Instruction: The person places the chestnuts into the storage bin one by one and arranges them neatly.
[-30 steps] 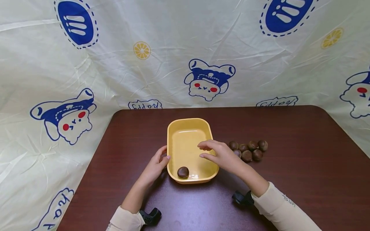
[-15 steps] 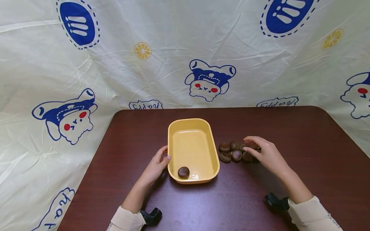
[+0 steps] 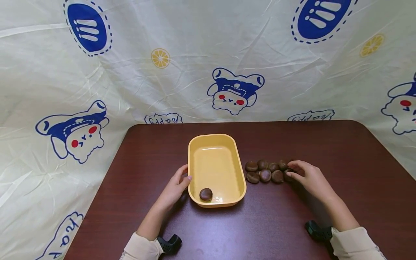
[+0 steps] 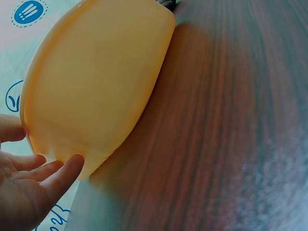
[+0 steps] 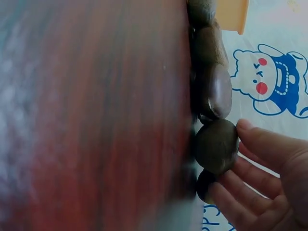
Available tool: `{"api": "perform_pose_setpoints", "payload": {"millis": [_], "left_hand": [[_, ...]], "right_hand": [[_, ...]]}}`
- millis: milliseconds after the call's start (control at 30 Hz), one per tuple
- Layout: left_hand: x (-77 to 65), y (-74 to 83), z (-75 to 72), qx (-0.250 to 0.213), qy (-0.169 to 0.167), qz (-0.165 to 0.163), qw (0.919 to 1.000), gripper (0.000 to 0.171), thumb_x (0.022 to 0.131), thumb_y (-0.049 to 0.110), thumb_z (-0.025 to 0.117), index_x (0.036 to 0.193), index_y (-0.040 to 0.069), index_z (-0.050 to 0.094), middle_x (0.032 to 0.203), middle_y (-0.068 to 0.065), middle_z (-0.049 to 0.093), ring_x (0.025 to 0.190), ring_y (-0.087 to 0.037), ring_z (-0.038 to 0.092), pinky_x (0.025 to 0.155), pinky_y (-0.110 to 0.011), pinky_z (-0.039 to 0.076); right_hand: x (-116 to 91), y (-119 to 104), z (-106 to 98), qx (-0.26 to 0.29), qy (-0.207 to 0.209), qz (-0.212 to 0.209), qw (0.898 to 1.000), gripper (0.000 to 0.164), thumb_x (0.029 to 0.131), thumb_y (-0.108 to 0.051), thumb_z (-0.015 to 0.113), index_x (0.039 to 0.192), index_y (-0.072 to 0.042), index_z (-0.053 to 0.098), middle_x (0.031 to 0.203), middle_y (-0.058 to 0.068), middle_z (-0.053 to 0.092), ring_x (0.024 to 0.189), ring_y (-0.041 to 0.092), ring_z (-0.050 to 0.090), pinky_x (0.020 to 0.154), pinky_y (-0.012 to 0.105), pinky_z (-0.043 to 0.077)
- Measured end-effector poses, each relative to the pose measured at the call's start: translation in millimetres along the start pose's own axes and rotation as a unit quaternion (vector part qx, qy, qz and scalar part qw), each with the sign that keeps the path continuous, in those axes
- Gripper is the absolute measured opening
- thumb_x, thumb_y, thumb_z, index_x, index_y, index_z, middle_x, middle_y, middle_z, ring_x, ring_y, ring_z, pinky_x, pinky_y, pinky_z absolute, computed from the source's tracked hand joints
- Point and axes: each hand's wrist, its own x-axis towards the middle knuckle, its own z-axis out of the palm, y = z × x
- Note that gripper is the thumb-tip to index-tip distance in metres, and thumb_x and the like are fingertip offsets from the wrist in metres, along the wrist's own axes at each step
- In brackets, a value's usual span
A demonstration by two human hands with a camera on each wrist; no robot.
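A yellow rectangular tray (image 3: 214, 204) stands on the table in the head view, with one chestnut (image 3: 206, 194) inside at its near left corner. My left hand (image 3: 174, 186) rests against the tray's left side, and in the left wrist view its fingertips (image 4: 74, 162) touch the outer wall. Right of the tray lie several chestnuts (image 3: 264, 176) in two close rows. At their right end is my right hand (image 3: 308, 177), thumb and fingers apart around the last ones. The right wrist view shows its fingers touching an end chestnut (image 5: 206, 185), the thumb tip beside another chestnut (image 5: 216, 147).
The dark brown table (image 3: 260, 231) has rounded far corners. Behind and beside it hangs a pale printed cloth (image 3: 188, 86). A black wrist camera (image 3: 170, 244) sits on the left wrist, and another black wrist camera (image 3: 316, 231) on the right.
My right hand has moved from above the tray to the right end of the chestnuts and lowered there. The left hand, the tray and the chestnut in it have stayed in place.
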Motion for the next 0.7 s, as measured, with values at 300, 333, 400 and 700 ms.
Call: {"api": "perform_pose_setpoints", "payload": {"millis": [300, 333, 400, 700], "left_hand": [[-0.4, -0.2, -0.5, 0.004, 0.001, 0.001, 1.0, 0.044, 0.094, 0.003, 0.042, 0.135, -0.005, 0.027, 0.133, -0.025, 0.033, 0.118, -0.037, 0.039, 0.093, -0.046, 0.038], [-0.6, -0.1, -0.5, 0.005, 0.002, 0.0, 1.0, 0.044, 0.094, 0.003, 0.042, 0.135, -0.004, 0.028, 0.133, -0.025, 0.033, 0.117, -0.037, 0.04, 0.093, -0.046, 0.038], [-0.7, -0.1, -0.6, 0.005, 0.003, -0.001, 1.0, 0.044, 0.094, 0.003, 0.043, 0.134, -0.004, 0.028, 0.133, -0.025, 0.033, 0.117, -0.037, 0.04, 0.092, -0.046, 0.038], [0.4, 0.8, -0.4, 0.003, 0.004, -0.004, 1.0, 0.044, 0.094, 0.003, 0.042, 0.135, -0.005, 0.028, 0.134, -0.025, 0.033, 0.115, -0.038, 0.041, 0.091, -0.046, 0.039]], "right_hand": [[-2.8, 2.9, 0.9, -0.001, -0.048, 0.03, 0.998, 0.03, 0.079, -0.019, 0.07, 0.102, -0.001, 0.061, 0.09, 0.011, 0.063, 0.082, 0.028, 0.059, 0.068, 0.043, 0.046], [-2.9, 2.9, 0.9, 0.0, -0.055, 0.034, 0.998, 0.031, 0.08, -0.019, 0.069, 0.102, -0.001, 0.06, 0.089, 0.01, 0.063, 0.081, 0.027, 0.059, 0.068, 0.042, 0.046], [-3.0, 3.0, 0.7, -0.001, -0.066, 0.039, 0.997, 0.031, 0.08, -0.021, 0.069, 0.103, -0.002, 0.06, 0.087, 0.009, 0.063, 0.08, 0.026, 0.058, 0.067, 0.041, 0.045], [-1.5, -0.1, 0.1, -0.007, -0.038, 0.032, 0.999, 0.027, 0.079, -0.017, 0.07, 0.099, -0.002, 0.061, 0.083, 0.005, 0.063, 0.075, 0.02, 0.059, 0.061, 0.031, 0.047]]}}
